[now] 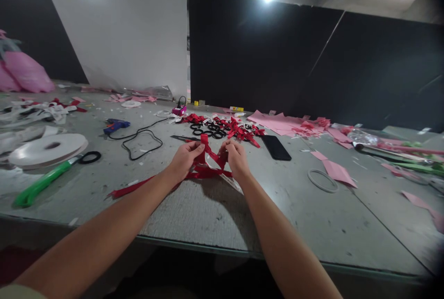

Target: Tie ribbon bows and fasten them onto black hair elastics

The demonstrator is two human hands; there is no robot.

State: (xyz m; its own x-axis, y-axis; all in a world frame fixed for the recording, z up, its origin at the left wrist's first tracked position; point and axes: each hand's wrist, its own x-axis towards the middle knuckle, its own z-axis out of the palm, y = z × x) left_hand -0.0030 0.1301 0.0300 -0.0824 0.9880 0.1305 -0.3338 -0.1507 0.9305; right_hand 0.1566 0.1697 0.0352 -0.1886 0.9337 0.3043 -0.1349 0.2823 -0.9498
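Observation:
Between my two hands a red ribbon [215,159] is held just above the table, part of it looped upward at the left fingers. My left hand [188,159] pinches the loop between thumb and fingers. On the other side, my right hand [236,156] is closed on the ribbon too, its fingertips partly hidden. More red ribbon [133,188] trails left across the table under my left forearm. A printed white strip [231,183] lies below my right hand. Just behind the hands sit a pile of red ribbon bows [239,128] and several black rings [210,131].
A blue glue gun [116,126] with a black cord lies left, near a white ribbon spool [48,151] and a green-handled tool [43,183]. A black phone [276,147] is right of the bows. Pink paper [277,122] and a grey ring [322,181] lie further right.

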